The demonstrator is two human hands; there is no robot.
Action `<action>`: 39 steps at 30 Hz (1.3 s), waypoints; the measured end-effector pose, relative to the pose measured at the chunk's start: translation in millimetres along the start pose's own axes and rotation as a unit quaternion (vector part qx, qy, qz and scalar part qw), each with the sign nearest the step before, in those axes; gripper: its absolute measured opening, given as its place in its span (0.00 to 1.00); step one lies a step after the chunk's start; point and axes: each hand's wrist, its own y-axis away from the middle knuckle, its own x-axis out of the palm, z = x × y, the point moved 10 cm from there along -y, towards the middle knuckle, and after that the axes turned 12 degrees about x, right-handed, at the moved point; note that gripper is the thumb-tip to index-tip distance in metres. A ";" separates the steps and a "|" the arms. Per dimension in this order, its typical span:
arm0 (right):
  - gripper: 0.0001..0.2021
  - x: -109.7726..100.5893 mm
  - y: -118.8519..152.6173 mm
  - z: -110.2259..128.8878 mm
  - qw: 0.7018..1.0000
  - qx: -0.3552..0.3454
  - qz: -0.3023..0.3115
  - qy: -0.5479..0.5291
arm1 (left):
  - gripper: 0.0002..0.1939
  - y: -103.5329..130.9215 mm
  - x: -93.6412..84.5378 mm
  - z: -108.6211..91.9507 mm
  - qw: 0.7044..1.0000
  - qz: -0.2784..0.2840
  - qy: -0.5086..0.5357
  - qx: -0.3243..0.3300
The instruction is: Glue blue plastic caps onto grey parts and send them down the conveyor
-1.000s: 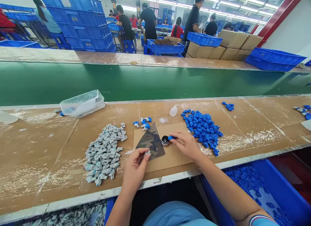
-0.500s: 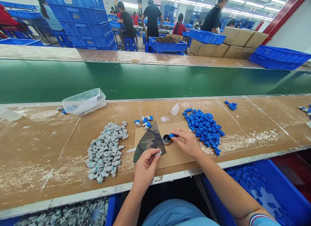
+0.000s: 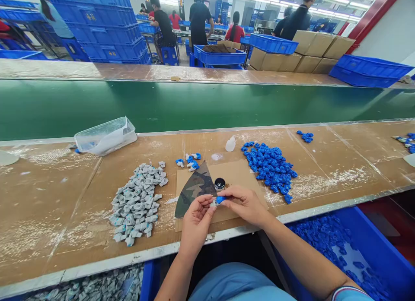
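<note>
My left hand (image 3: 197,221) pinches a small grey piece (image 3: 214,202) above the cardboard sheet (image 3: 235,173). Against it, my right hand (image 3: 244,205) holds a blue piece (image 3: 221,199) between thumb and fingers; the two pieces touch. Just beyond my fingers stands a small round black-topped container (image 3: 219,184). A camouflage fabric piece (image 3: 196,186) lies left of it. The pile of grey pieces (image 3: 139,201) is on the left, the pile of blue pieces (image 3: 269,167) on the right. Several joined blue-and-grey pieces (image 3: 191,162) lie behind the fabric.
A clear plastic tub (image 3: 106,137) sits at the back left, and a small white bottle (image 3: 230,144) behind the cardboard. Beyond runs a green belt (image 3: 194,104). Blue bins (image 3: 378,245) of pieces are below the table edge. People work in the background.
My right hand has moved from beside the round container toward my left hand, bringing the blue piece against the grey one. The camera view has shifted slightly.
</note>
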 end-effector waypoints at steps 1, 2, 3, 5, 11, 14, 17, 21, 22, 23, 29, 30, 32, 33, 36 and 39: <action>0.09 2.0 0.5 1.8 1.000 -0.011 0.004 0.006 | 0.16 0.2 0.5 0.4 1.000 0.004 0.002 -0.001; 0.09 3.7 0.6 3.0 1.000 -0.019 0.007 0.012 | 0.16 0.4 0.8 0.8 1.000 0.007 0.003 -0.002; 0.09 5.2 0.5 3.8 0.999 -0.026 0.011 0.018 | 0.16 0.7 0.8 1.1 1.000 0.010 0.004 -0.003; 0.09 6.9 -0.3 4.4 0.999 -0.033 0.019 0.029 | 0.15 1.3 -0.2 1.3 1.000 0.011 0.002 -0.004; 0.11 7.2 -2.6 -0.5 0.998 -0.019 0.056 0.020 | 0.15 2.7 5.1 2.7 0.999 0.038 0.017 -0.021; 0.11 9.0 -1.5 -6.9 0.999 0.000 0.053 0.008 | 0.14 2.5 4.6 3.1 0.999 0.035 0.013 -0.030; 0.11 10.5 1.1 -15.5 0.999 0.031 0.010 -0.005 | 0.13 2.4 -0.1 3.4 0.999 0.011 -0.002 -0.032; 0.10 12.0 3.7 -16.1 0.999 0.036 -0.021 -0.016 | 0.15 1.5 -3.4 2.7 0.999 -0.010 -0.011 -0.031; 0.11 10.5 3.5 -13.7 1.000 0.025 -0.016 -0.012 | 0.16 -0.1 -4.2 1.4 0.999 -0.011 -0.016 -0.028; 0.11 5.8 3.0 -11.7 1.000 0.013 -0.015 -0.001 | 0.17 -2.8 -5.5 -0.2 0.999 -0.010 -0.023 -0.027; 0.08 -84.6 6.1 -36.1 0.944 0.093 -0.193 0.250 | 0.21 -48.1 -38.5 -19.0 0.993 -0.043 -0.107 -0.004; 0.08 -94.9 7.2 -43.1 0.924 0.119 -0.202 0.303 | 0.21 -58.7 -43.9 -22.8 0.991 -0.050 -0.123 0.003; 0.09 -104.6 8.1 -56.1 0.889 0.158 -0.190 0.386 | 0.18 -79.3 -50.5 -30.4 0.985 -0.055 -0.165 0.019; 0.10 -105.5 8.1 -61.3 0.875 0.171 -0.180 0.416 | 0.16 -88.7 -52.4 -33.6 0.980 -0.057 -0.190 0.026; 0.10 -101.9 8.0 -69.0 0.840 0.188 -0.159 0.483 | 0.10 -108.6 -56.4 -41.5 0.964 -0.077 -0.250 0.042; 0.09 -98.5 7.7 -69.3 0.817 0.194 -0.153 0.522 | 0.10 -112.2 -60.3 -47.6 0.956 -0.097 -0.272 0.054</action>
